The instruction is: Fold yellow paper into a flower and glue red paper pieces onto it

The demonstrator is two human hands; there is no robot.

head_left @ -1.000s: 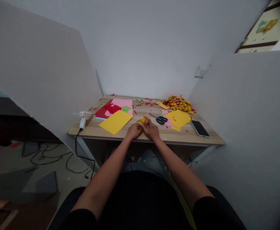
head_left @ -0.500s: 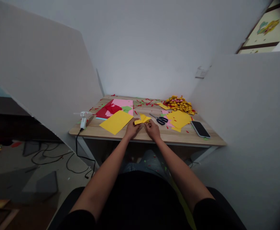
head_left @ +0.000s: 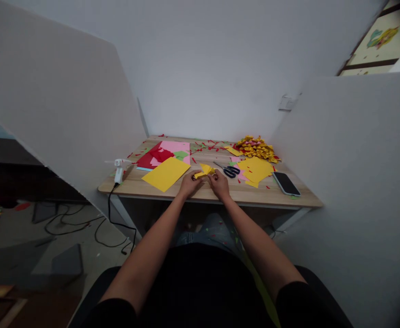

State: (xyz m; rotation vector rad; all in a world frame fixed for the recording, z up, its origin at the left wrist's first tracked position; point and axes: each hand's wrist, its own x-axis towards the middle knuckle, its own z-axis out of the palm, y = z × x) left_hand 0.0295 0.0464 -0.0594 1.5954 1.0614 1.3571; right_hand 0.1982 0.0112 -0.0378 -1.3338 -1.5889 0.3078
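Note:
A small folded piece of yellow paper [head_left: 206, 170] is held between my two hands just above the table's front part. My left hand [head_left: 189, 183] pinches its left end, and my right hand [head_left: 218, 184] grips the right end with fingers closed. A flat yellow sheet [head_left: 166, 174] lies beside my left hand. Black-handled scissors [head_left: 228, 170] rest just right of my right hand, blades pointing away to the left. Fingertips partly cover the folded paper's ends.
The wooden table [head_left: 207, 195] bears red and pink sheets [head_left: 175, 146], cut yellow paper [head_left: 256, 169], a heap of folded yellow pieces [head_left: 257, 149] and a phone [head_left: 286, 184]. A white glue gun [head_left: 118, 171] stands at the left edge, its black cord hanging down. Partitions flank both sides.
The folded yellow paper has shifted slightly and its left end now looks more creased up in my fingers. Both hands stay in nearly the same place.

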